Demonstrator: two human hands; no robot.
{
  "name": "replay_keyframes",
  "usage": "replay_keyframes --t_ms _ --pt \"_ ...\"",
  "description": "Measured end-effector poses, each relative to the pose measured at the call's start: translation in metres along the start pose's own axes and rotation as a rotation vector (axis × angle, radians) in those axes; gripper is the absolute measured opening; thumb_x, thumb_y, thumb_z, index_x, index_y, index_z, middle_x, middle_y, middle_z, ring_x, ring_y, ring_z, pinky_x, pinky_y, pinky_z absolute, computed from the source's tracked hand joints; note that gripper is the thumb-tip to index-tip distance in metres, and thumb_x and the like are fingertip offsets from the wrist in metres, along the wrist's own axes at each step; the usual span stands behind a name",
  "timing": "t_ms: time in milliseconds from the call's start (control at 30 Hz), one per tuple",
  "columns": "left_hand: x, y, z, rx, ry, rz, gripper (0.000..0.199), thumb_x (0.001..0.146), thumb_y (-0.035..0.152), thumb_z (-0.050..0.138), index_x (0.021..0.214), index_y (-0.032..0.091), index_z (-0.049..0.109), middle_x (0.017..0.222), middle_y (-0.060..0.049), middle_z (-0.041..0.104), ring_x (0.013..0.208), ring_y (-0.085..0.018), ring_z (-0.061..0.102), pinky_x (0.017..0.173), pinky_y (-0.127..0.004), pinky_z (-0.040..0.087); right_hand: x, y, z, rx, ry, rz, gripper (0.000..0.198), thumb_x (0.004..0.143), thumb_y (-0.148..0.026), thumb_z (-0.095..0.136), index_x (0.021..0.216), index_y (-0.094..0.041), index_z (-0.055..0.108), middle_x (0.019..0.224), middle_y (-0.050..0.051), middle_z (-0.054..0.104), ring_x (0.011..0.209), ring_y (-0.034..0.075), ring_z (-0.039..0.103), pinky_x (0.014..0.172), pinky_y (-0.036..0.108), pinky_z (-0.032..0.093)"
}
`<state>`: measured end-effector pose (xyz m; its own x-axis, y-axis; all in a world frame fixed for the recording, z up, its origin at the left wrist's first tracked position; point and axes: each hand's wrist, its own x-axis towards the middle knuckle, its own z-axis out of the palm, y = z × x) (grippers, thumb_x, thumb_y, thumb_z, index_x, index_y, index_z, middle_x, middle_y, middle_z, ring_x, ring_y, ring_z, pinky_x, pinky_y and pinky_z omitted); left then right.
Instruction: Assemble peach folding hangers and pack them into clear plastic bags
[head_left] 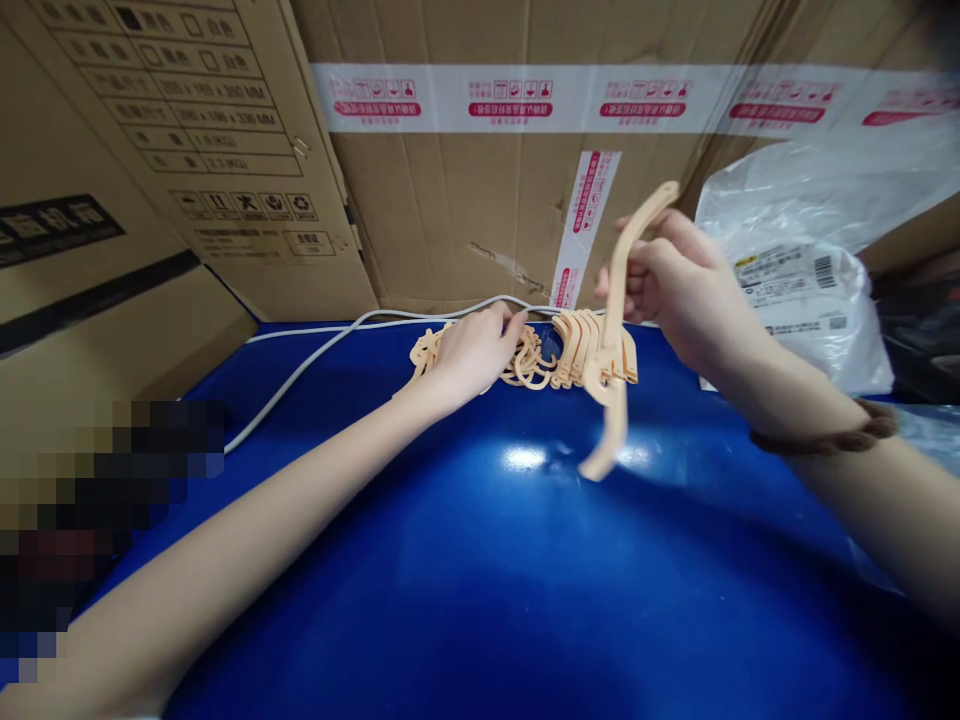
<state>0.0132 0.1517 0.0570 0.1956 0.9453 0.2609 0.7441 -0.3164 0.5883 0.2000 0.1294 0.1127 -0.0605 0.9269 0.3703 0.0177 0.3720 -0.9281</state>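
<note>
A beige clothes hanger (616,290), slim with curved arms, is held up in my right hand (675,280). The fingers are closed around its upper arm, and its lower end hangs over the blue surface, slightly blurred. My left hand (484,350) rests on a row of the same beige hangers (529,370) at the back, with fingers curled down over them; the fingertips are partly hidden. Right of that hand, more stacked hangers (577,345) stand close together, partly behind the held one.
A blue tabletop (480,580) runs up to a taped cardboard box (450,200). More cardboard (247,180) stands at the left. A white cable (300,375) lies along the back. A white plastic package (802,290) sits at the right.
</note>
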Motion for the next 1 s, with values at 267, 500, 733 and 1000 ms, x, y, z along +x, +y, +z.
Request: replay_keyframes --t_ms 267,500,733,1000 --pt "-0.025 0.025 -0.034 -1.048 -0.323 -0.275 0.025 0.100 0.019 0.045 0.080 0.012 0.058 0.072 -0.003 0.061 0.053 -0.008 0.057 0.051 -0.020 0.048 0.006 0.008 -0.017 -0.381 0.078 -0.336 0.015 0.076 -0.015 0.069 0.077 -0.023 0.056 0.089 0.006 0.073 0.084 0.019 0.067 0.072 0.033 0.050" --pt "-0.032 0.028 -0.037 -1.036 -0.382 -0.314 0.024 0.103 0.021 0.035 0.090 0.014 0.054 0.055 0.006 0.045 0.032 -0.002 0.030 0.031 -0.013 0.015 -0.013 0.011 -0.003 -1.434 -0.259 -0.645 0.023 0.098 -0.024 0.044 0.104 -0.018 0.066 0.097 0.011 0.073 0.087 0.026 0.067 0.059 0.033 0.039" --pt "-0.038 0.030 -0.020 -0.537 0.039 -0.065 0.028 0.102 0.021 0.038 0.077 0.017 0.051 0.054 0.006 0.043 0.041 -0.006 0.035 0.042 -0.018 0.026 -0.013 0.024 0.010 -1.044 -0.332 -0.130 0.017 0.093 -0.015 0.044 0.085 -0.016 0.059 0.067 0.007 0.066 0.055 0.017 0.057 0.051 0.029 0.033" --pt "-0.006 -0.018 -0.040 -0.101 0.030 -0.172 0.023 0.092 0.023 0.051 0.078 0.016 0.068 0.054 0.003 0.049 0.049 -0.012 0.045 0.053 -0.025 0.031 0.031 0.026 -0.030 -0.556 -0.146 -0.049 0.027 0.098 -0.037 0.047 0.088 -0.018 0.064 0.064 -0.002 0.048 0.055 0.011 0.042 0.055 0.026 0.036"
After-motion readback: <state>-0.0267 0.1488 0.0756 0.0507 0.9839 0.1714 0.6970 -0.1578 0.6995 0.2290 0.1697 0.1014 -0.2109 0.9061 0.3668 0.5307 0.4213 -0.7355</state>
